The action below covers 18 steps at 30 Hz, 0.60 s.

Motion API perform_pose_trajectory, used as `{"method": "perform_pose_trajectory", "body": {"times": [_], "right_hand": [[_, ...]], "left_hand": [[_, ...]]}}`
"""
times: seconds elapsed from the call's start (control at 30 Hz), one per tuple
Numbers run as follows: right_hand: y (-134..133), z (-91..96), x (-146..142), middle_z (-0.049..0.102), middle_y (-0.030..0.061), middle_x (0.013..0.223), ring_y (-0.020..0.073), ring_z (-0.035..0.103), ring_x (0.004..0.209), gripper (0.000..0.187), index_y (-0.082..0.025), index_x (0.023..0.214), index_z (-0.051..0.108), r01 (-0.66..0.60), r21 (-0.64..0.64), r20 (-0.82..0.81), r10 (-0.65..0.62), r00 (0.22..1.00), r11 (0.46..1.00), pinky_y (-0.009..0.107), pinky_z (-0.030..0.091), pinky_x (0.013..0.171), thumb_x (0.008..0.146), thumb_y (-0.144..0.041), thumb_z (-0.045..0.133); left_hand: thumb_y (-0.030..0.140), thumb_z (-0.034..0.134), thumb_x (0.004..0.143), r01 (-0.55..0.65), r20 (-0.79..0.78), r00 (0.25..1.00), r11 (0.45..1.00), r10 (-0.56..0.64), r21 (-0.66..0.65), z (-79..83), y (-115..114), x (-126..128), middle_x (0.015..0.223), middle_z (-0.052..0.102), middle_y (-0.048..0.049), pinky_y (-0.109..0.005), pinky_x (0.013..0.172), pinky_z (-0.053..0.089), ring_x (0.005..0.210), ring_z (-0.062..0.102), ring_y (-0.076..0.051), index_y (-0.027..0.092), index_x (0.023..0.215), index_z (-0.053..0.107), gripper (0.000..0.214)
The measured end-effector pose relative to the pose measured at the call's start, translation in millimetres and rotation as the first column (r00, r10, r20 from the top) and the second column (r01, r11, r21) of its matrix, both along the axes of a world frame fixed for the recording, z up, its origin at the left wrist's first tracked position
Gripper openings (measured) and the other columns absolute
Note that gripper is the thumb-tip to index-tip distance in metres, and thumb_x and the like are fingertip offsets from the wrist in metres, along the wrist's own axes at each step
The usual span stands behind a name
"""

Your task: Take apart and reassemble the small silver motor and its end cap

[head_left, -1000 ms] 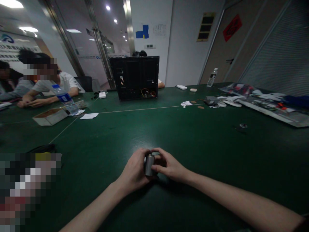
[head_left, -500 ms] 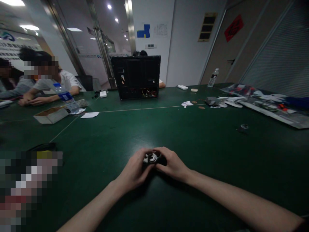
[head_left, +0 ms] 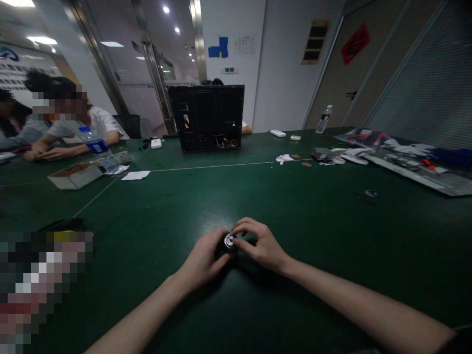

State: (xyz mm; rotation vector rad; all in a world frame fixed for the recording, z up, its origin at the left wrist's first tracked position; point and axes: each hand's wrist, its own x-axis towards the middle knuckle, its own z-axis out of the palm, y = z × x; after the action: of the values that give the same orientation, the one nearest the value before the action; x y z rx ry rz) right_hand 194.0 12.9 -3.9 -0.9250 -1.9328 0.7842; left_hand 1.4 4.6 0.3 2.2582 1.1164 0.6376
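Both of my hands meet at the near middle of the green table. Between them stands a small dark cylinder with a shiny silver top, upright on the table. My left hand wraps its fingers round the cylinder's left side. My right hand curls over it from the right, its fingertips pinching at the silver top. Most of the cylinder's body is hidden by my fingers.
A black open computer case stands at the far middle. A cardboard box, a water bottle and a paper lie far left, where other people sit. Packaging and parts clutter the far right. A small round part lies right.
The cylinder was held tilted on its side between my hands; it now stands upright on the table with the silver end up. My right fingers moved onto its top.
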Motion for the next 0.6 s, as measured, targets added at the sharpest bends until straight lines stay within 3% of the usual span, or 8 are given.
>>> {"method": "perform_pose_trajectory", "body": {"times": [0.1, 0.3, 0.6], "right_hand": [[1.2, 4.6, -2.8, 0.063, 0.0038, 0.087, 0.0161, 0.058, 0.086, 0.005, -0.019, 0.082, 0.063, 0.001, -0.002, -0.028, -0.001, 1.0, 1.0, 0.03, 0.044, 0.08, 0.081, -0.023, 0.061], [8.9, 8.9, 7.8, 0.064, 0.0034, 0.088, 0.0149, 0.057, 0.08, 0.011, -0.02, 0.089, 0.063, 0.079, 0.018, -0.006, -0.078, 0.997, 0.997, 0.03, 0.044, 0.075, 0.084, -0.027, 0.057], [30.4, -12.8, 29.6, 0.065, 0.0041, 0.096, 0.02, 0.054, 0.097, 0.01, -0.021, 0.085, 0.069, -0.095, 0.017, 0.369, 0.082, 0.926, 0.995, 0.038, 0.037, 0.087, 0.081, -0.028, 0.062]], "left_hand": [[0.02, 0.055, 0.081, 0.013, -0.007, 1.0, 1.0, -0.013, 0.012, 0.2, -0.2, 0.6, 0.102, 0.061, -0.0068, -0.035, 0.08, 0.045, 0.09, 0.057, -0.023, 0.019, 0.11, 0.052, 0.028], [0.022, 0.058, 0.079, -0.025, -0.013, 1.0, 0.999, 0.025, 0.036, -0.3, -0.2, 0.2, 0.103, 0.062, -0.0069, -0.038, 0.083, 0.045, 0.092, 0.058, -0.024, 0.02, 0.109, 0.053, 0.03], [0.026, 0.059, 0.079, -0.103, -0.046, 0.993, 0.993, 0.105, 0.057, -0.3, 4.5, -3.9, 0.105, 0.063, -0.0076, -0.04, 0.084, 0.046, 0.094, 0.059, -0.025, 0.02, 0.108, 0.054, 0.03]]}}
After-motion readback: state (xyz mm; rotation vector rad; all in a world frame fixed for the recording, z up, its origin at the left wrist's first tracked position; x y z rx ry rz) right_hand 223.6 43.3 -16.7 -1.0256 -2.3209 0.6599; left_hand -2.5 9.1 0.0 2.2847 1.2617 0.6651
